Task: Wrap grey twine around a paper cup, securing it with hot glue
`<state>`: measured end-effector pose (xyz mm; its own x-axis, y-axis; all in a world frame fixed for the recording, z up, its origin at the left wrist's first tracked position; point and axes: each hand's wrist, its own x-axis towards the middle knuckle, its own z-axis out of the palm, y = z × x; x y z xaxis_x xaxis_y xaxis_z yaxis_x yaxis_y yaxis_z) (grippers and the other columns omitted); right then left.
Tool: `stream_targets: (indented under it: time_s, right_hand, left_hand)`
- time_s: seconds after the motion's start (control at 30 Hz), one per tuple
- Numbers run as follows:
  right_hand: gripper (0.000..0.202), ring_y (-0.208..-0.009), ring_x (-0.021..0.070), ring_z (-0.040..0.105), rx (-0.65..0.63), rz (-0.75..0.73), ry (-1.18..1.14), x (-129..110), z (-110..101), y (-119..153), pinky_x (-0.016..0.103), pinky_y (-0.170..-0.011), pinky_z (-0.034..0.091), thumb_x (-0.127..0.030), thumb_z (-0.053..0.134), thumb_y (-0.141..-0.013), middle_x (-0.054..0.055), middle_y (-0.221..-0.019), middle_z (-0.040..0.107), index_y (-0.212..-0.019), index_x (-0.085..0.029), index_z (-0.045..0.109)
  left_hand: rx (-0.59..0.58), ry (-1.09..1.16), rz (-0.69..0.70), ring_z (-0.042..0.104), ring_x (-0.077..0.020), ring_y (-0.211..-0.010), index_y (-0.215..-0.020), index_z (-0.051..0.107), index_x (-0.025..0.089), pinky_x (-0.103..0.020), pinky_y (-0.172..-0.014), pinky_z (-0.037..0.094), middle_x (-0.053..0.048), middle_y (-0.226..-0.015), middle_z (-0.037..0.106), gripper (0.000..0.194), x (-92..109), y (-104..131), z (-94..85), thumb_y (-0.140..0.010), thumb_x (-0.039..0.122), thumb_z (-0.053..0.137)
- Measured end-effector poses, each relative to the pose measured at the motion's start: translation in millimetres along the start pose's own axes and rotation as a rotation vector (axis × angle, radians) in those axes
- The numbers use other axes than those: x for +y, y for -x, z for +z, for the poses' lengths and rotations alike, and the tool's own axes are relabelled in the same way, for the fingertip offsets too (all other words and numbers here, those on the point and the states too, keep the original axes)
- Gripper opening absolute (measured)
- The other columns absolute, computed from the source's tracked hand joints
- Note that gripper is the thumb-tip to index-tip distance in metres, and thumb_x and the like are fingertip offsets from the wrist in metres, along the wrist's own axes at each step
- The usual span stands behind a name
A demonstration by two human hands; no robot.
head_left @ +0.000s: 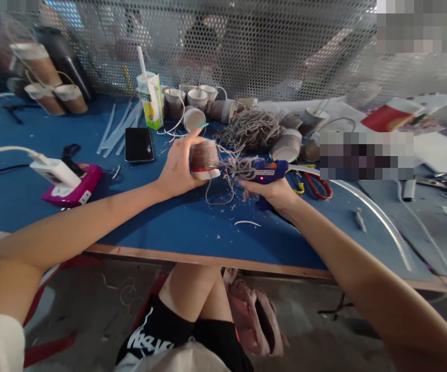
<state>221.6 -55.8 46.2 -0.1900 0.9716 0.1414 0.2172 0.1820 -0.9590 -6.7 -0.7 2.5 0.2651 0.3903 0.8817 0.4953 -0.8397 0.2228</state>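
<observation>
My left hand (pixel 175 164) is wrapped around a paper cup (pixel 204 154) that lies tilted on its side above the blue table. Brown cord is wound round the cup's wall, and a white rim and a bit of red show at its lower end. My right hand (pixel 275 194) grips a blue glue gun (pixel 273 169) with a small red light on its side. The gun's nozzle points left at the cup; cord strands partly hide it, so contact cannot be told. From the gun's back runs a long clear glue stick (pixel 366 201). A loose cord (pixel 220 203) hangs below the cup.
Behind my hands lie a heap of grey cord (pixel 252 128) and several cord-wrapped cups (pixel 197 98). On the left are a phone (pixel 139 144), a drink carton (pixel 151 101), glue sticks (pixel 120 132) and a pink power strip (pixel 74 188). Red-handled scissors (pixel 318 187) lie right; a perforated metal screen (pixel 246 57) stands behind.
</observation>
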Motion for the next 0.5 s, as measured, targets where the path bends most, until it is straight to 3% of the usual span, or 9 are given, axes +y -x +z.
stream_targets:
  time_s: [0.3, 0.5]
  right_hand:
    - [0.021, -0.051, 0.013, 0.052, 0.039, 0.008, 0.047, 1.6, -1.6, 0.6, 0.031, -0.052, 0.051, -0.033, 0.079, -0.06, -0.002, -0.059, 0.059, -0.069, -0.02, 0.064]
    - [0.027, -0.062, 0.0148, 0.056, 0.103, -0.023, 0.063, 3.8, -3.3, -0.8, 0.031, -0.061, 0.051, -0.035, 0.08, -0.056, 0.0, -0.068, 0.063, -0.07, -0.02, 0.063]
  left_hand:
    - [-0.053, 0.054, -0.124, 0.057, -0.0283, -0.118, -0.143, 0.023, 0.025, -0.049, -0.106, 0.042, -0.011, -0.124, 0.059, 0.094, 2.8, -0.2, -1.3, -0.071, 0.067, 0.067]
    - [-0.075, 0.053, -0.177, 0.056, -0.0283, -0.119, -0.142, 0.02, 0.028, -0.051, -0.108, 0.041, -0.011, -0.125, 0.058, 0.095, 3.9, -0.9, -4.2, -0.07, 0.064, 0.07]
